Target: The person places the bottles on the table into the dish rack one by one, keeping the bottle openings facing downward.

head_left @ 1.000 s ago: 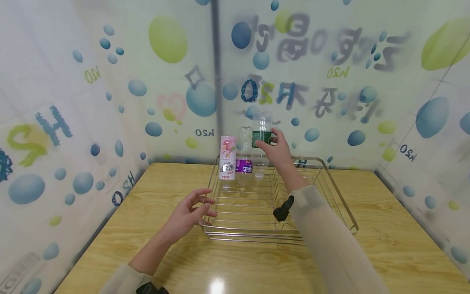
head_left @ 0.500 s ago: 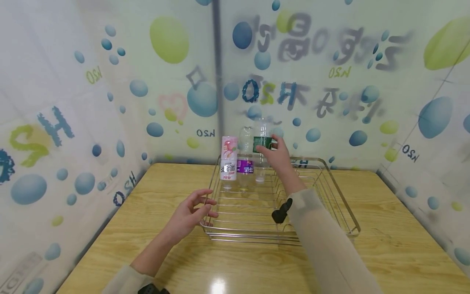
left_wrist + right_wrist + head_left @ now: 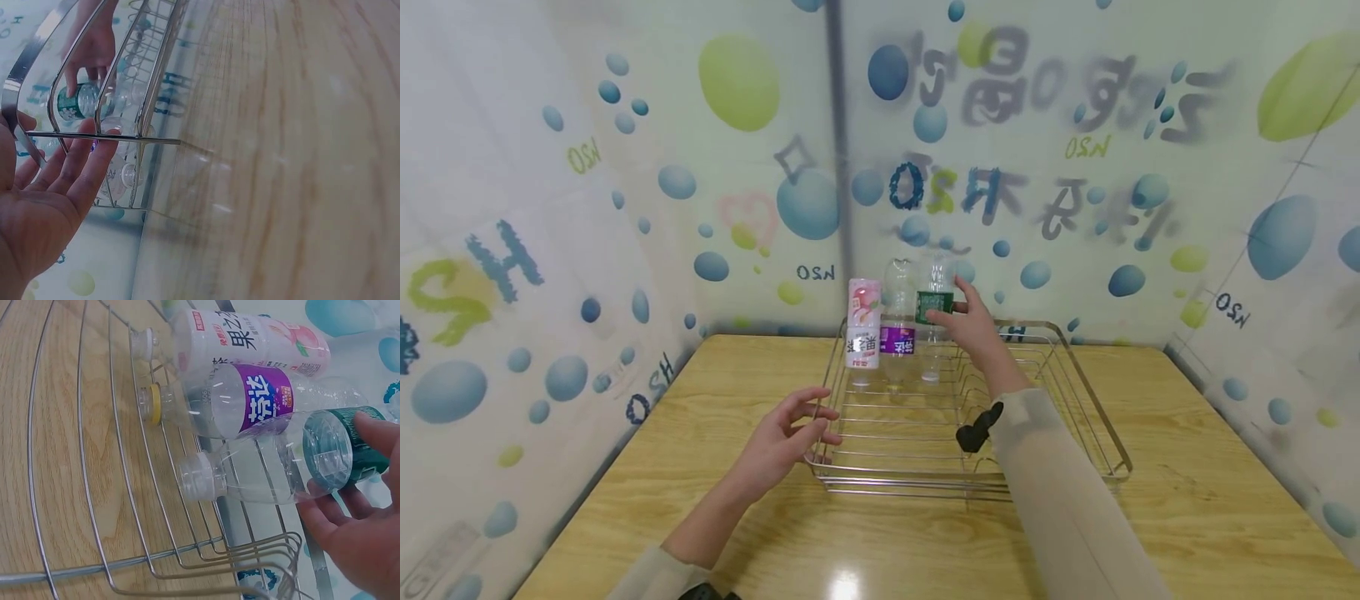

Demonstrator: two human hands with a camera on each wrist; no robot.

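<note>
My right hand (image 3: pixel 973 325) grips a clear bottle with a green label (image 3: pixel 933 307), pinched between thumb and fingers around the label. The bottle is upside down, its white cap (image 3: pixel 199 477) pointing down into a wire dish rack (image 3: pixel 895 454). To its left, two more upside-down bottles stand in the rack: a clear one with a purple label and yellow cap (image 3: pixel 265 400), and one in a pink and white wrap (image 3: pixel 863 325). At the rack's near left side my left hand (image 3: pixel 778 437) touches the wires with its fingers extended and slightly bent.
The rack rests on a wooden table (image 3: pixel 700 467). Upright wire loops (image 3: pixel 275 550) run along its right part. Behind and to the sides, a light curtain (image 3: pixel 737 208) printed with blue and green bubbles encloses the table.
The green-labelled bottle has come down in my right hand, its cap now lower toward the rack's floor. My left hand stays at the rack's left side. The other two bottles have not moved.
</note>
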